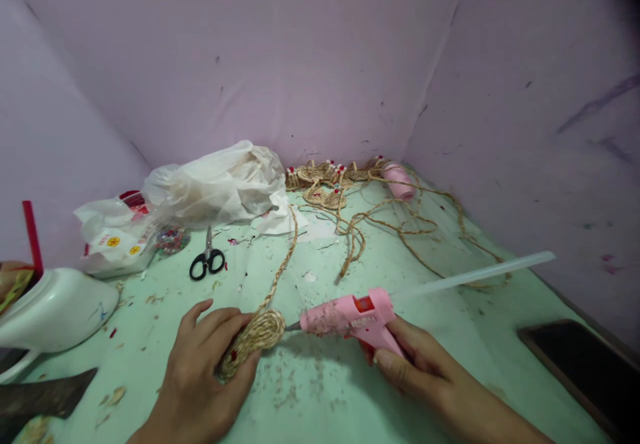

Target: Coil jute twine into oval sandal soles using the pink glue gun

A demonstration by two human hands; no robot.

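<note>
My left hand (205, 371) is closed round a coiled piece of jute rope (255, 337) and holds it on edge on the green table (310, 391). A strand of the same rope (280, 271) runs from the coil toward the back. My right hand (415, 371) grips a pink glue gun (350, 321). Its metal tip points left and touches the coil's edge. A clear glue stick (475, 274) sticks out of the gun's back, up and to the right.
Black scissors (207, 261) lie behind my left hand. White plastic bags (210, 187) and a packet (115, 237) are at back left. Finished rope pieces (323, 181), a pink spool (399, 181) and loose rope (400, 231) lie at the back. A white container (50, 311) sits left, a dark phone (585, 364) right.
</note>
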